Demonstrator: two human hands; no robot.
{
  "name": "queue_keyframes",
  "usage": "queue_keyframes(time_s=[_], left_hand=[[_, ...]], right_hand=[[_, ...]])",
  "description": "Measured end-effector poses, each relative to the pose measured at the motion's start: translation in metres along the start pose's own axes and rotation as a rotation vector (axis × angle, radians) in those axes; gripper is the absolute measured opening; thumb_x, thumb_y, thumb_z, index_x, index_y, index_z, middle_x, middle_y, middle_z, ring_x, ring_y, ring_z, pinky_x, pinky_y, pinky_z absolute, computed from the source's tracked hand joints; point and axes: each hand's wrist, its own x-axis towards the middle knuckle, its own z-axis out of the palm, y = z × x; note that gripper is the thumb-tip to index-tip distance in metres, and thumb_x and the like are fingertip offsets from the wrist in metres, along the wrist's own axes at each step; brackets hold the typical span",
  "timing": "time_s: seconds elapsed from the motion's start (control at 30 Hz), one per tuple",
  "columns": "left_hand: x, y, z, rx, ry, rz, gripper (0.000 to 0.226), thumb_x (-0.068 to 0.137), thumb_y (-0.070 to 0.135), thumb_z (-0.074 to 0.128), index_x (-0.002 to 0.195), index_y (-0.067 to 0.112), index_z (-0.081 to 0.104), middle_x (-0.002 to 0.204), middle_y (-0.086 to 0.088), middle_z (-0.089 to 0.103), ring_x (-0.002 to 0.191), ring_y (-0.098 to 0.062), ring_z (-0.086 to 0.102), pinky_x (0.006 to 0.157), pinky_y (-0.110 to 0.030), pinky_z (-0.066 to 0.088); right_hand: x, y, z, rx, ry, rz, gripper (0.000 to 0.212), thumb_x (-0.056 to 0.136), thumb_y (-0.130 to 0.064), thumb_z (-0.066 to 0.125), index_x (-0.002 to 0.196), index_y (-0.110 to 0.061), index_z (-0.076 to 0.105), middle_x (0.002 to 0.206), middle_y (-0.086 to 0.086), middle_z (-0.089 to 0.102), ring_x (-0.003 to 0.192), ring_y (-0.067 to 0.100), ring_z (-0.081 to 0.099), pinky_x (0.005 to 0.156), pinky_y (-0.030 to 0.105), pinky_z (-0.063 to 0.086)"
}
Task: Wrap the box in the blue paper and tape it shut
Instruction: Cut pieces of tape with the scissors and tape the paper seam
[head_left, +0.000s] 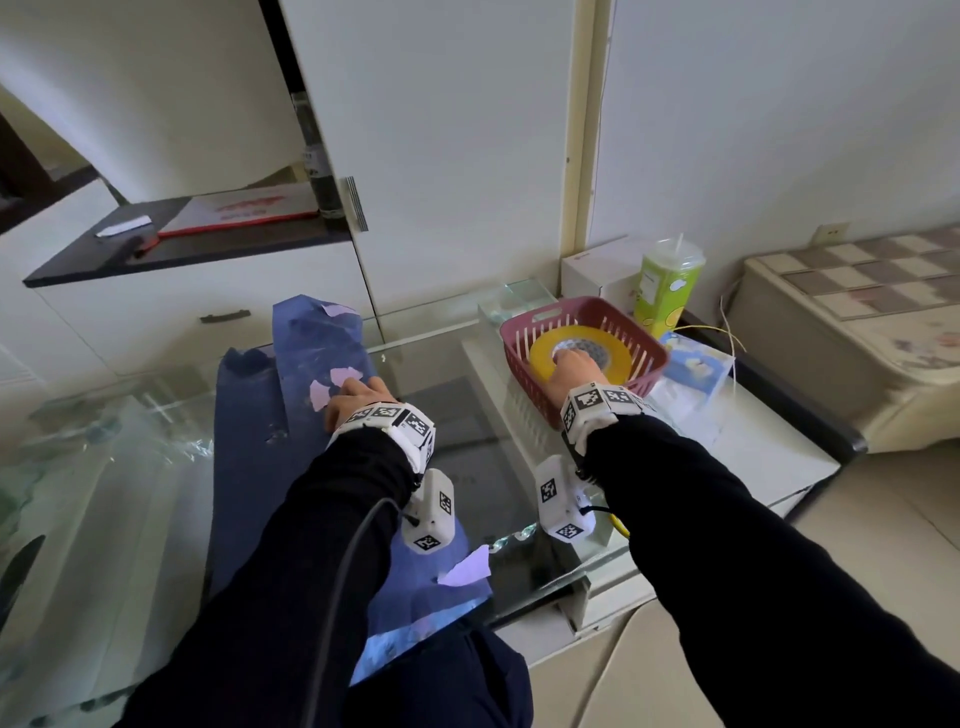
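Note:
The blue paper (249, 447) lies across the glass table, folded up over a long box shape (322, 343) with pale torn patches showing. My left hand (353, 400) presses flat on top of the paper-covered box. My right hand (571, 371) reaches into a pink basket (644, 343) and rests on a yellow tape roll (540, 358), fingers in or over its core. Whether the fingers grip the roll is hidden by the back of the hand. Both wrists wear white marker bands.
A green drink cup with a straw (667, 286) and a white carton (592, 273) stand behind the basket. A blue tissue pack (696, 364) lies right of it. The glass table edge (571, 577) runs near my body. A dark shelf (182, 249) sits at the back left.

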Motion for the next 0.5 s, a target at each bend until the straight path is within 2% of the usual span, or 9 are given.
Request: queue_keyframes(time_s=[0.13,0.27,0.4,0.5], left_hand=[[0.002,-0.023,0.012,0.02,0.024,-0.013,0.036,0.097,0.013,0.038,0.131,0.002,0.033,0.13,-0.018,0.031,0.122,-0.034,0.04,0.1,-0.042,0.042],[0.007,-0.036,0.028,0.011,-0.002,-0.044,0.039,0.095,0.02,0.046,0.128,0.004,0.033,0.124,-0.016,0.031,0.117,-0.033,0.042,0.094,-0.038,0.045],[0.014,-0.045,0.04,-0.079,-0.033,-0.134,0.048,0.088,0.026,0.052,0.126,0.007,0.029,0.124,-0.019,0.033,0.108,-0.036,0.049,0.089,-0.04,0.046],[0.016,-0.045,0.043,-0.112,-0.016,-0.138,0.051,0.087,0.029,0.054,0.126,0.009,0.028,0.123,-0.019,0.033,0.105,-0.036,0.05,0.087,-0.04,0.047]], right_hand=[[-0.006,-0.015,0.003,0.003,-0.069,0.053,0.041,0.096,-0.011,0.046,0.134,0.003,0.043,0.139,0.018,0.048,0.126,0.031,0.048,0.1,0.032,0.04],[-0.008,-0.02,0.013,0.008,-0.071,0.025,0.044,0.091,-0.021,0.055,0.13,0.0,0.049,0.136,0.02,0.049,0.126,0.034,0.046,0.102,0.038,0.039],[-0.008,-0.021,0.027,-0.05,-0.07,0.025,0.042,0.091,-0.021,0.054,0.129,-0.003,0.05,0.135,0.019,0.049,0.126,0.034,0.046,0.102,0.04,0.038],[-0.006,-0.02,0.031,-0.15,-0.063,0.097,0.036,0.093,-0.016,0.049,0.128,-0.008,0.05,0.139,0.017,0.046,0.134,0.032,0.037,0.111,0.042,0.024]])
